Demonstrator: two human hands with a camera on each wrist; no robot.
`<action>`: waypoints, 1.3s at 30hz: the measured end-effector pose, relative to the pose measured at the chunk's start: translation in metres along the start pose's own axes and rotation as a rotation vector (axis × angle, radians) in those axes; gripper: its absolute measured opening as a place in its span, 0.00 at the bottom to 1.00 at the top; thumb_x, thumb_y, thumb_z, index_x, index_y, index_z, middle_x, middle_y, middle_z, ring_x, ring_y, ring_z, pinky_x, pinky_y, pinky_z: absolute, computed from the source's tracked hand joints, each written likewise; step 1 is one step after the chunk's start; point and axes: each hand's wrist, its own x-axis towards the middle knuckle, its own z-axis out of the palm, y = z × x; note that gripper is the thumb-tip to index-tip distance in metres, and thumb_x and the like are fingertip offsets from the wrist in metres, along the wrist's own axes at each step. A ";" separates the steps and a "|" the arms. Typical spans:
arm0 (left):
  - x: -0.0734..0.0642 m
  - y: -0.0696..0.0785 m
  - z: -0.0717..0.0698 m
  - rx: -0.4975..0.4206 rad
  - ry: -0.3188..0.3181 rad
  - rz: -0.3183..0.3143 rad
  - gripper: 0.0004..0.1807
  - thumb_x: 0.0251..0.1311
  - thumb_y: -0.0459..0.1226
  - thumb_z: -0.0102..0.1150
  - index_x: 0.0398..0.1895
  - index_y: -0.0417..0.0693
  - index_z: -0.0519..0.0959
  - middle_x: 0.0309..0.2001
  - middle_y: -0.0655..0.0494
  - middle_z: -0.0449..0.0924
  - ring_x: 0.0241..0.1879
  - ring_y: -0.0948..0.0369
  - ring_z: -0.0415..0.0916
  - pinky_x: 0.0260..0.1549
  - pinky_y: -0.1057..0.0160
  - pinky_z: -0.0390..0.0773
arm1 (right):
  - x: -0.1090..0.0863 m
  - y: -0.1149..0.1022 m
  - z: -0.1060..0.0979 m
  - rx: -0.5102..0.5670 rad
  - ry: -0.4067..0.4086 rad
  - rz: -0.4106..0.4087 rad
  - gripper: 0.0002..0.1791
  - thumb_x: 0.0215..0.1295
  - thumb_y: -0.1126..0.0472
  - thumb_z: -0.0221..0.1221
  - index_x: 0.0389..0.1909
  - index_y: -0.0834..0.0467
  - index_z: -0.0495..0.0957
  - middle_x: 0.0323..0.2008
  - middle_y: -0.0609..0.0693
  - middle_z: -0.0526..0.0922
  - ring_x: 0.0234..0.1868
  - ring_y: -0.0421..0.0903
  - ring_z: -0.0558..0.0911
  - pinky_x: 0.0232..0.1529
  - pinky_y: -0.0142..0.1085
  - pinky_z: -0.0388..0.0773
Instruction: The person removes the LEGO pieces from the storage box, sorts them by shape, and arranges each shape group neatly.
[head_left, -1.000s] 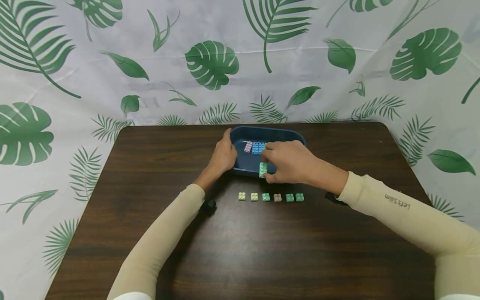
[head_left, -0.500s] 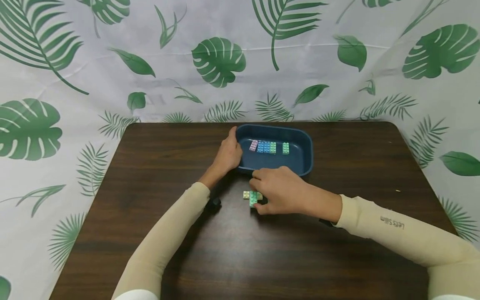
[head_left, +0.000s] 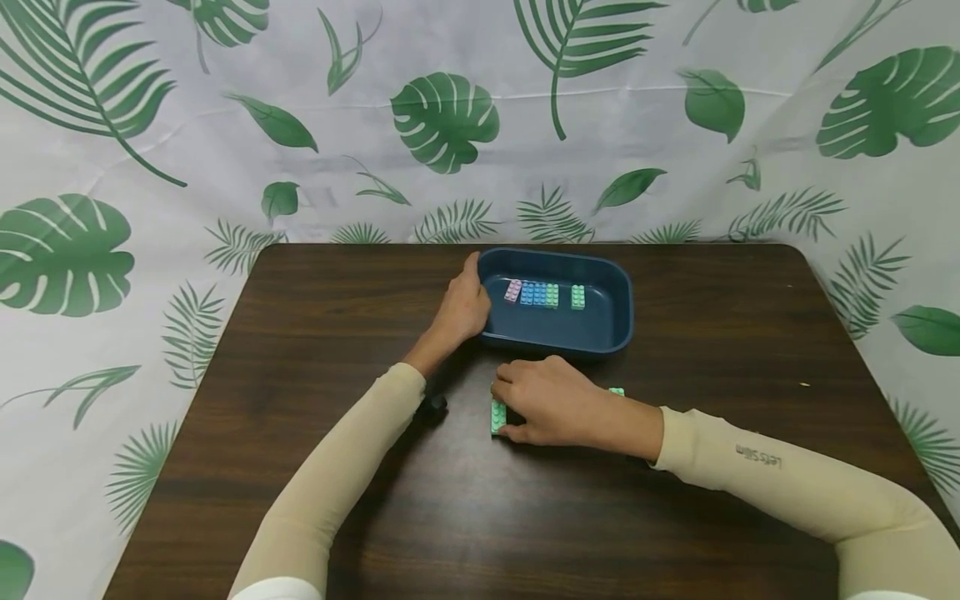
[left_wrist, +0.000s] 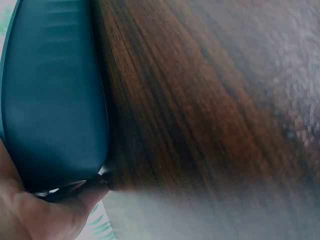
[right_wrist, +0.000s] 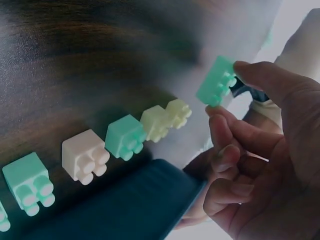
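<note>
My left hand [head_left: 463, 302] grips the left end of a dark blue plastic tray [head_left: 606, 327], with fingers on its end wall in the left wrist view. Between thumb and forefinger, my right hand [head_left: 551, 402] pinches a mint-green building brick [right_wrist: 215, 85], low over the table in front of the tray. The right wrist view has small square bricks lined up beside it: two pale yellow bricks [right_wrist: 156, 123], a green brick [right_wrist: 126, 136], a beige brick [right_wrist: 85, 156] and more green. In the head view my right hand and forearm cover most of that row.
Inside the tray lie a pink brick [head_left: 513, 290], blue bricks [head_left: 534, 293], a light green brick [head_left: 552, 295] beside them and a separate green brick [head_left: 578, 297]. Beneath everything is a dark wooden table [head_left: 360, 283], with a leaf-print cloth [head_left: 337, 142] hanging behind its far edge.
My right hand has carried the mint-green brick from the tray's front rim towards me and leftward, to the left end of the row. My left hand stays on the tray. The head view shifts slightly.
</note>
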 end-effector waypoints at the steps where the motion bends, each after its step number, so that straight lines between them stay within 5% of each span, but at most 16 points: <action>1: 0.000 0.000 0.000 0.001 -0.001 0.003 0.34 0.81 0.32 0.38 0.87 0.49 0.46 0.72 0.39 0.75 0.63 0.47 0.80 0.54 0.47 0.81 | 0.000 0.000 0.001 -0.003 0.000 -0.003 0.21 0.60 0.38 0.73 0.41 0.50 0.86 0.35 0.43 0.81 0.33 0.37 0.77 0.23 0.31 0.73; 12: 0.002 0.001 0.001 0.010 -0.011 -0.008 0.35 0.81 0.33 0.41 0.87 0.50 0.46 0.71 0.40 0.76 0.65 0.48 0.80 0.60 0.47 0.80 | 0.001 -0.003 0.012 -0.010 -0.045 -0.001 0.22 0.61 0.36 0.72 0.38 0.50 0.84 0.33 0.42 0.78 0.29 0.36 0.72 0.20 0.30 0.66; 20: 0.002 0.001 0.001 0.016 -0.011 -0.010 0.36 0.81 0.33 0.41 0.87 0.51 0.45 0.68 0.39 0.79 0.58 0.48 0.82 0.54 0.47 0.81 | 0.002 -0.004 0.015 -0.003 -0.042 -0.011 0.22 0.62 0.37 0.72 0.40 0.51 0.84 0.34 0.43 0.78 0.31 0.37 0.73 0.21 0.31 0.68; 32: 0.003 -0.001 0.001 0.011 -0.001 -0.004 0.35 0.81 0.32 0.41 0.86 0.48 0.47 0.76 0.39 0.70 0.72 0.46 0.74 0.68 0.45 0.76 | 0.001 -0.007 0.016 -0.024 -0.040 -0.014 0.24 0.62 0.35 0.71 0.42 0.51 0.85 0.36 0.44 0.79 0.35 0.38 0.77 0.24 0.33 0.75; 39: 0.003 -0.002 0.001 0.013 0.000 0.002 0.34 0.81 0.32 0.40 0.86 0.48 0.47 0.76 0.39 0.70 0.71 0.46 0.74 0.65 0.45 0.78 | -0.006 0.002 0.000 0.013 0.015 0.028 0.27 0.65 0.34 0.68 0.49 0.52 0.86 0.39 0.45 0.81 0.37 0.39 0.76 0.26 0.31 0.75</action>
